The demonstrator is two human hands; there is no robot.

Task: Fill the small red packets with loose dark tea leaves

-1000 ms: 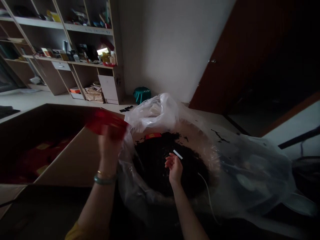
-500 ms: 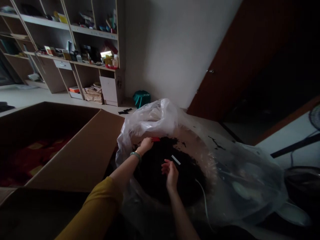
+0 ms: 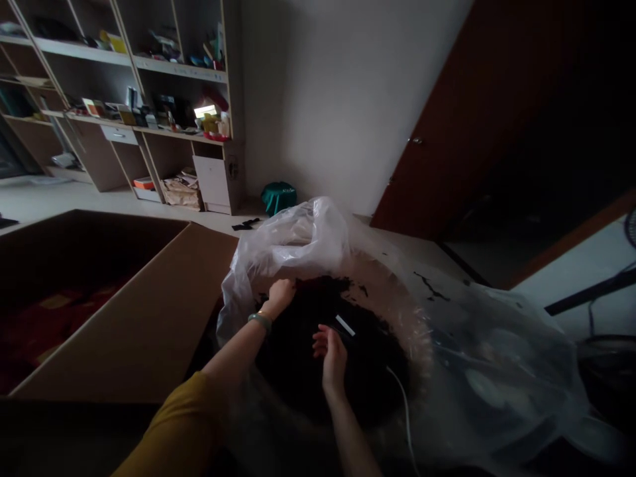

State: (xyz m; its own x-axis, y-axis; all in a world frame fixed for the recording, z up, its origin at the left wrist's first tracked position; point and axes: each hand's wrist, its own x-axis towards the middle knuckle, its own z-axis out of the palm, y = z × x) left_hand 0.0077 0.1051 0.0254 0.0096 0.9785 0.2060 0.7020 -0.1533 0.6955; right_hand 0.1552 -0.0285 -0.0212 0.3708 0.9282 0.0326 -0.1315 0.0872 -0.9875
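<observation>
My left hand [image 3: 281,293], a green bangle [image 3: 260,320] on its wrist, is closed at the far left of a heap of dark, loose material [image 3: 303,358]. What it grips is hidden; only a faint dark red tint shows beside the knuckles. Over the middle of the heap is my right hand [image 3: 332,358], its fingers loosely curled and slightly apart, with nothing visible in them. Just beyond it lies a small white strip [image 3: 345,324]. The heap sits in a round container lined with clear plastic sheeting [image 3: 322,232].
At the left stands an open cardboard box [image 3: 129,318] with red items inside. Plastic sheeting [image 3: 497,371] spreads to the right, and a white cable [image 3: 406,411] runs out of the heap. Behind are shelves [image 3: 179,69], a green covered bin [image 3: 279,197] and a brown door [image 3: 447,119].
My left hand has turned knuckles-up and shifted slightly left and down; the flat red piece in it is now out of sight. My right hand has moved slightly left and down.
</observation>
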